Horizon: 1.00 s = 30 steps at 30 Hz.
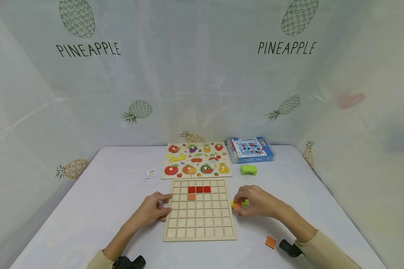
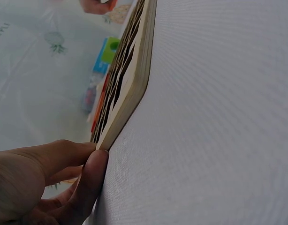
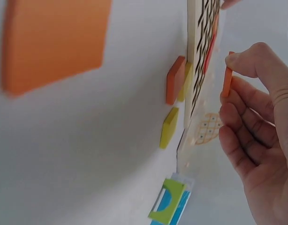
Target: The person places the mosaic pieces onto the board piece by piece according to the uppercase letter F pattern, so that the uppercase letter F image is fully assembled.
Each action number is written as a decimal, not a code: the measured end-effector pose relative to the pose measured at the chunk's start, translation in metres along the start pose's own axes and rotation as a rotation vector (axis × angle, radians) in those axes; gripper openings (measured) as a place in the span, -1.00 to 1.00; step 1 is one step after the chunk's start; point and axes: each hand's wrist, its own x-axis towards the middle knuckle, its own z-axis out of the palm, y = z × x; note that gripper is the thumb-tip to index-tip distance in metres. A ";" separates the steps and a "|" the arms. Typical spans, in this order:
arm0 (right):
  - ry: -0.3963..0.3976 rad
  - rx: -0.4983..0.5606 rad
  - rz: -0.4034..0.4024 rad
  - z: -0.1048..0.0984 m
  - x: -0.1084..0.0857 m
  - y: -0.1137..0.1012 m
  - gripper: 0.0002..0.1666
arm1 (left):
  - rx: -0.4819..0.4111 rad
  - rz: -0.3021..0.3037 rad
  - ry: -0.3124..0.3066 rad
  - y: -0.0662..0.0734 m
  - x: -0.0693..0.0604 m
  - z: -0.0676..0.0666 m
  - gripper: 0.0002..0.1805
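Observation:
My left hand (image 1: 151,208) rests its fingertips and thumb against the left edge of a wooden grid board (image 1: 200,213); in the left wrist view its fingers (image 2: 71,154) touch that edge. Set in the board are three red square tiles (image 1: 199,189) in a row and one orange tile (image 1: 191,196) below the leftmost. Just right of the board, my right hand (image 1: 257,201) pinches an orange square tile (image 3: 227,77) between thumb and fingers. Beneath it on the table lie another orange tile (image 3: 175,80) and two yellow tiles (image 3: 169,127).
A loose orange tile (image 1: 271,242) lies near the right wrist. Behind the board are a fruit picture puzzle (image 1: 202,175), a green arch block (image 1: 248,170), a blue-lidded box (image 1: 250,147) and a small printed card (image 1: 151,174). A pineapple-print curtain (image 1: 202,74) surrounds the white table.

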 end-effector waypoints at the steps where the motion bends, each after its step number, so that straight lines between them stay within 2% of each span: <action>1: -0.006 0.008 -0.005 0.001 0.003 -0.001 -0.83 | 0.001 0.001 0.001 0.000 0.000 0.000 -0.44; 11: -0.044 0.055 -0.011 0.014 0.029 -0.011 -0.84 | -0.037 0.009 -0.028 -0.001 0.000 0.001 -0.43; 15: -0.046 0.066 -0.015 0.018 0.039 -0.019 -0.85 | -0.032 0.013 -0.021 -0.001 0.001 0.000 -0.43; 22: -0.068 0.075 -0.031 0.022 0.059 -0.030 -0.79 | -0.071 0.008 -0.041 -0.001 0.000 0.000 -0.42; 30: -0.091 0.066 -0.082 0.033 0.081 -0.038 -0.79 | -0.040 0.013 -0.028 0.000 0.000 0.000 -0.43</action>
